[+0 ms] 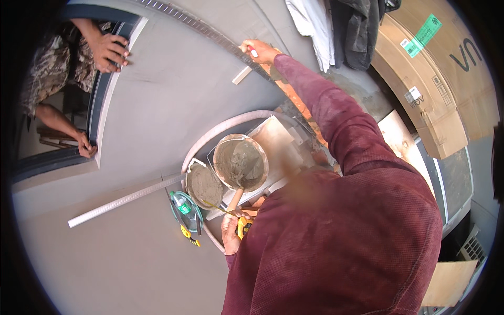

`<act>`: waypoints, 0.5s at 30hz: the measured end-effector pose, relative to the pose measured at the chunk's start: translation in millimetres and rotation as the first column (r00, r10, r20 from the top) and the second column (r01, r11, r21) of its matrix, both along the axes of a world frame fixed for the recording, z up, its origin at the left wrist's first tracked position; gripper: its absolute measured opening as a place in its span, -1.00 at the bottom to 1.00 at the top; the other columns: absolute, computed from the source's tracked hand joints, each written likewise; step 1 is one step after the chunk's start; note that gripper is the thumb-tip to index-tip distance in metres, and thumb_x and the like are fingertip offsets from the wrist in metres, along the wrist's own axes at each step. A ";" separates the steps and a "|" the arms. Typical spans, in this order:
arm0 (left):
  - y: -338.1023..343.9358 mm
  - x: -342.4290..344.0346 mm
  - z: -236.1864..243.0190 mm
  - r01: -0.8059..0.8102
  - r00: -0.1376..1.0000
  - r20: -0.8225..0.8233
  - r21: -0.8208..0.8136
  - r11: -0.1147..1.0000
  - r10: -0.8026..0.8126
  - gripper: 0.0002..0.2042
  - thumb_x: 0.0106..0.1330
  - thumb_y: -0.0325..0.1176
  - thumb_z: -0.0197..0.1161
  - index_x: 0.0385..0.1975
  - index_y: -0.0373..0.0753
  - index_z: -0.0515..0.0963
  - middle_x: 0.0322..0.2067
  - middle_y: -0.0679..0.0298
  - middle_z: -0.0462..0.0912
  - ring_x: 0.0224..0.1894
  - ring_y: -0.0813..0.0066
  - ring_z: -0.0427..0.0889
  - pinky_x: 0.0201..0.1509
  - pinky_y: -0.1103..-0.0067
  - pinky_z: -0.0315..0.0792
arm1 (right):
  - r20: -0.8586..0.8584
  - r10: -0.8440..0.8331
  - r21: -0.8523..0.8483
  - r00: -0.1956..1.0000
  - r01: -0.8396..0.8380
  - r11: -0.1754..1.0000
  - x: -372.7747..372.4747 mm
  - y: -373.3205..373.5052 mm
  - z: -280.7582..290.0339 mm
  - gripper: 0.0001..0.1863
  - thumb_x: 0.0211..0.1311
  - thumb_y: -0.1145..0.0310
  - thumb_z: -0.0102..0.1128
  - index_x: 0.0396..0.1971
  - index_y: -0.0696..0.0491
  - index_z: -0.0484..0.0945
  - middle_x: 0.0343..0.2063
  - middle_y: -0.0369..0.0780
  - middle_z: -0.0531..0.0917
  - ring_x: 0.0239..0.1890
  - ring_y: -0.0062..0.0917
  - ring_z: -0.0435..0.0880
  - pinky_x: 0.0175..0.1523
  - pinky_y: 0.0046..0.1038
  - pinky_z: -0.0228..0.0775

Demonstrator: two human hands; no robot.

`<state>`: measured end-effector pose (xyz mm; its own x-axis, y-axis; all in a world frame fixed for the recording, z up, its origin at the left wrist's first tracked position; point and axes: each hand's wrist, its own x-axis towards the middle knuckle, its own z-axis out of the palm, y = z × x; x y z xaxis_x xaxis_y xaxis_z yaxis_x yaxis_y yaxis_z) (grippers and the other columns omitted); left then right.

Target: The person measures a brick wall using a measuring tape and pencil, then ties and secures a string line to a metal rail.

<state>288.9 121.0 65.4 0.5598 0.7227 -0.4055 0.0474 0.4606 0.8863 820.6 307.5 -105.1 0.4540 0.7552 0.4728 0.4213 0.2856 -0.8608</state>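
L hand [230, 234] wrapped round yellow tape measure [244, 228], R hand [265, 53] curled w/ red-white pen-like item [253, 52] at perforated strip [197, 25], prob. to steady it.

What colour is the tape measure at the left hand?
The tape measure is yellow and black; the head view shows it best.

Maroon long-sleeved shirt [346, 241] blocking the view!
It hides the lower-right edge of the round pink-rimmed tub [209, 132]; left hand [230, 232] partly covers yellow-and-black tape measure [243, 228].
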 end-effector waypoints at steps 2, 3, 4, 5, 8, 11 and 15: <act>0.0 -2.2 -9.1 -0.111 0.993 0.032 -0.085 0.990 0.114 -0.85 0.42 -0.30 0.11 -0.24 -0.26 0.41 -0.30 0.23 0.45 -0.17 0.37 0.50 -0.04 0.38 0.43 | -0.009 -0.007 -0.054 1.000 0.006 0.999 -2.5 5.1 -0.2 -0.74 -0.02 0.64 0.03 -0.29 0.03 0.48 -0.34 -0.22 0.60 -0.24 -0.35 0.57 -0.09 -0.39 0.42; -1.0 -3.5 -12.2 -0.165 0.984 0.044 -0.128 0.978 0.172 -0.85 0.41 -0.31 0.11 -0.24 -0.25 0.40 -0.29 0.23 0.44 -0.17 0.36 0.49 -0.03 0.37 0.43 | -0.014 -0.010 -0.080 1.000 0.009 0.997 -2.3 4.1 -1.3 -0.73 -0.02 0.65 0.04 -0.29 0.03 0.48 -0.36 -0.23 0.59 -0.27 -0.36 0.56 -0.11 -0.40 0.41; -4.0 -1.5 -9.2 -0.200 0.978 0.026 -0.171 0.965 0.207 -0.86 0.40 -0.30 0.11 -0.24 -0.23 0.39 -0.28 0.23 0.43 -0.14 0.36 0.48 0.01 0.31 0.43 | -0.051 0.017 -0.071 0.999 -0.021 0.997 -6.0 3.4 -1.9 -0.71 -0.05 0.66 0.06 -0.29 0.02 0.49 -0.37 -0.22 0.58 -0.28 -0.38 0.56 -0.13 -0.41 0.41; -6.0 0.7 -8.5 -0.227 0.970 0.035 -0.207 0.952 0.239 -0.86 0.41 -0.30 0.10 -0.23 -0.22 0.39 -0.29 0.24 0.43 -0.14 0.36 0.48 0.03 0.26 0.43 | -0.029 0.011 -0.054 1.000 -0.013 0.998 -6.6 4.3 -0.6 -0.71 -0.06 0.66 0.06 -0.29 0.02 0.49 -0.38 -0.22 0.58 -0.29 -0.38 0.55 -0.13 -0.41 0.41; -1.1 13.3 -10.1 -0.126 0.992 0.005 -0.140 0.982 0.128 -0.85 0.43 -0.29 0.09 -0.25 -0.24 0.42 -0.28 0.25 0.45 -0.15 0.36 0.49 0.05 0.30 0.43 | 0.026 -0.013 -0.008 1.000 0.013 1.000 2.3 5.1 -9.3 -0.69 -0.10 0.66 0.08 -0.30 0.01 0.49 -0.41 -0.21 0.56 -0.31 -0.36 0.55 -0.16 -0.39 0.41; 4.7 22.5 -9.8 -0.046 0.999 -0.020 -0.100 0.994 0.044 -0.83 0.43 -0.28 0.09 -0.24 -0.27 0.44 -0.27 0.24 0.47 -0.15 0.36 0.50 0.06 0.34 0.43 | 0.004 -0.033 -0.048 0.999 0.033 0.998 -2.2 4.0 -8.9 -0.70 -0.09 0.65 0.07 -0.30 0.01 0.50 -0.41 -0.20 0.57 -0.31 -0.33 0.56 -0.16 -0.37 0.41; 3.7 30.4 -15.5 -0.059 0.998 0.012 -0.137 0.989 0.061 -0.79 0.43 -0.26 0.11 -0.19 -0.30 0.46 -0.27 0.25 0.48 -0.15 0.37 0.50 0.07 0.40 0.42 | -0.017 -0.044 -0.059 0.999 0.043 0.997 -9.0 1.6 -1.0 -0.70 -0.08 0.64 0.07 -0.30 0.01 0.50 -0.39 -0.18 0.59 -0.29 -0.31 0.57 -0.16 -0.35 0.42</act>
